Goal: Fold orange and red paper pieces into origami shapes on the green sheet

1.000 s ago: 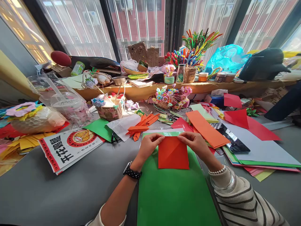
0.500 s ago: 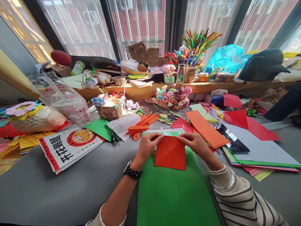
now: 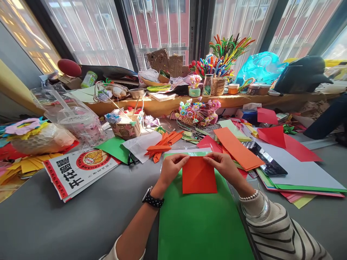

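Note:
A square of orange-red paper (image 3: 200, 177) with faint diagonal creases hangs between my two hands by its far edge. My left hand (image 3: 173, 167) pinches its upper left corner between thumb and forefinger. At the upper right corner, my right hand (image 3: 225, 165) grips it the same way. Beneath lies a large green sheet (image 3: 200, 227) on the grey table. Folded orange paper pieces (image 3: 165, 144) sit just beyond my left hand, and a stack of orange strips (image 3: 238, 148) is beside my right.
A black phone (image 3: 267, 159) rests on a pile of coloured sheets (image 3: 311, 177) at right. A printed paper bag (image 3: 81, 169) lies at left. Behind are a small basket (image 3: 126, 128), colourful craft flowers (image 3: 196, 110) and a clear plastic cup (image 3: 78, 121).
The orange-red paper has swung slightly to the right and its lower edge is now more level. Both hands keep hold of its top corners; the right hand has shifted slightly left.

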`<state>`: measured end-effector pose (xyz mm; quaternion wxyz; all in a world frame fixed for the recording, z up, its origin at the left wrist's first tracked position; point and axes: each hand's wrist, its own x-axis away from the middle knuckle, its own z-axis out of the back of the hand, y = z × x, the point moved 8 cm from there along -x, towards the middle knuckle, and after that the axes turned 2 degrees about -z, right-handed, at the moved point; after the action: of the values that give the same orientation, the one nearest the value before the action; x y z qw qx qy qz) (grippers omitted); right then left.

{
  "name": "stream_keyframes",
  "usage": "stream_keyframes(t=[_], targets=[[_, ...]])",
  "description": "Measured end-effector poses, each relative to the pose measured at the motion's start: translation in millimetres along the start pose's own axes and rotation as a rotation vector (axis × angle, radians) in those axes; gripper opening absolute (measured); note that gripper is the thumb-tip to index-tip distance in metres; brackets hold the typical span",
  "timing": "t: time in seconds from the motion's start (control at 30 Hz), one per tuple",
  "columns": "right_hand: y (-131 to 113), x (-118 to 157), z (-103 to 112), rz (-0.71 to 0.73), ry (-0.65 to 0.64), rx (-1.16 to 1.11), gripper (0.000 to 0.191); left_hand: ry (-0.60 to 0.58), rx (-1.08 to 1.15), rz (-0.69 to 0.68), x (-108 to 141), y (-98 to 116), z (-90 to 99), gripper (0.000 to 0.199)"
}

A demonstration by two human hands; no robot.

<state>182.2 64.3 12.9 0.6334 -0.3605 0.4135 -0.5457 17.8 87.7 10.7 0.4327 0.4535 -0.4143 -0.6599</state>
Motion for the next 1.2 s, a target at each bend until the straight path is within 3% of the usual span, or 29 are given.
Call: stream_keyframes(t=[0.1,0.27,0.33,0.43,0.5,0.63,0.8,0.97,1.1,1.2], targets=[[0.6,0.3,3.2,0.001,0.036,0.071,0.031,0.042,0.03,0.027,-1.5,-2.3,7.3,0.023],[8.6,-1.4,13.4,0.009,0.1,0.088,0.03,0.27,0.061,0.016,-0.5,-4.0,33.0,0.024],[7.3,-1.0,10.6,0.016,0.074,0.09,0.03,0.218,0.044,-0.026,-0.8,-1.2,27.1,0.025],[0.9,0.7,4.4,0.035,0.035,0.107,0.03,-0.006,-0.036,-0.074,-1.0,2.6,3.7,0.024],[-2.9,1.6,1.6,0.048,0.021,0.125,0.03,-0.069,-0.107,-0.08,-0.2,2.8,-3.7,0.023],[-1.2,1.1,4.9,0.033,0.063,0.12,0.03,-0.017,-0.154,-0.077,-0.7,3.2,1.6,0.023],[12.8,-1.6,14.8,-0.024,0.133,-0.066,0.03,0.044,-0.115,-0.049,-1.6,0.4,10.5,0.023],[23.6,-1.6,24.2,-0.101,0.223,-0.307,0.034,0.227,0.067,0.028,-2.3,-10.2,27.4,0.027],[14.0,-1.3,3.9,-0.114,0.007,-0.319,0.034,0.341,0.252,0.114,-2.3,-23.1,35.4,0.028],[8.9,3.0,-12.9,-0.15,-0.159,-0.307,0.033,0.349,0.28,0.125,-2.8,-27.5,35.9,0.03]])
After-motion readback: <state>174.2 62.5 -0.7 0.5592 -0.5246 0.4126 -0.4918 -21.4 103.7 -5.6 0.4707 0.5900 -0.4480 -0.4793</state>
